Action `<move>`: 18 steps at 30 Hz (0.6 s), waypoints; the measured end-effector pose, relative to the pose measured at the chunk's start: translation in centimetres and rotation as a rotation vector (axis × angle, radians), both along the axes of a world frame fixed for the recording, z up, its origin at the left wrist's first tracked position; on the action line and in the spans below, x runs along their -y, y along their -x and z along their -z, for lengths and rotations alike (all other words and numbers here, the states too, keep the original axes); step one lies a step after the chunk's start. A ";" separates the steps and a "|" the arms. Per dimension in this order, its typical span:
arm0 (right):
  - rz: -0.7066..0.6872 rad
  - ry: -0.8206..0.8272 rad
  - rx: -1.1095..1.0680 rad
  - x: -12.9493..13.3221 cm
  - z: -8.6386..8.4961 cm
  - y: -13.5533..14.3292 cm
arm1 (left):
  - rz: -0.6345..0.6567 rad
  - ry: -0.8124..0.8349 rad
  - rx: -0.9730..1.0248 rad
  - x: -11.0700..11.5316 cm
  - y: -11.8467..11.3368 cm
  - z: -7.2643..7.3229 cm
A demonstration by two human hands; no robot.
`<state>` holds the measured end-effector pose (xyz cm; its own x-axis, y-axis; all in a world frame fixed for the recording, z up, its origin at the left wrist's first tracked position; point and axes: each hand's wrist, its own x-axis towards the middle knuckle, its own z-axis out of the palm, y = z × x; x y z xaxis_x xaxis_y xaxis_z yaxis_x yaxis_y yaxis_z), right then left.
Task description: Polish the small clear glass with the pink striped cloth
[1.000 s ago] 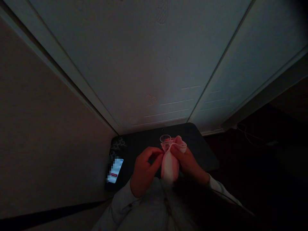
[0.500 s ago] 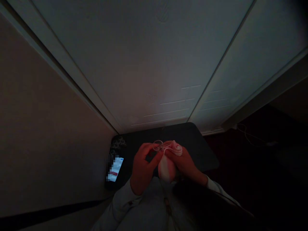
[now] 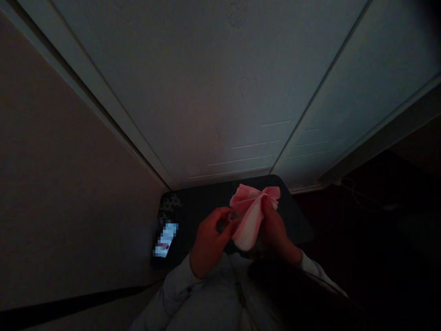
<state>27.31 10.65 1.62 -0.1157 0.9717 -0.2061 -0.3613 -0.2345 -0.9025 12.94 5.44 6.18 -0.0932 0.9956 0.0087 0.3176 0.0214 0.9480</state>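
Observation:
A pink and white striped cloth (image 3: 251, 216) is bunched in my right hand (image 3: 276, 230), whose fingers pinch it near its gathered upper part, with folds fanning out to the left and below. My left hand (image 3: 211, 239) is closed around a small clear object (image 3: 232, 216), held between thumb and fingers just left of the cloth. Its exact shape is hard to make out in the dim light. Both hands are above a dark table.
The dark table (image 3: 203, 197) stands against a pale panelled surface (image 3: 193, 92). At its left edge lie a lit phone (image 3: 166, 240) and several clear small objects (image 3: 171, 202). A white cable (image 3: 354, 191) rests on the floor at the right.
The cloth has spread out and risen, its folds now fanned above the hands. My right hand has moved a little right, away from my left hand.

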 end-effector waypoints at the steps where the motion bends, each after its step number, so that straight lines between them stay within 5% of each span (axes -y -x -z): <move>1: 0.003 -0.023 0.050 0.2 -0.3 0.1 | 0.015 0.002 -0.051 -0.1 -0.1 -0.1; 8: -0.226 -0.225 0.151 1.0 -2.4 1.0 | 0.037 -0.052 -0.198 -0.1 0.1 -0.8; 18: -0.017 -0.066 0.073 0.3 -1.7 0.9 | 0.029 -0.126 0.225 0.4 -0.1 0.3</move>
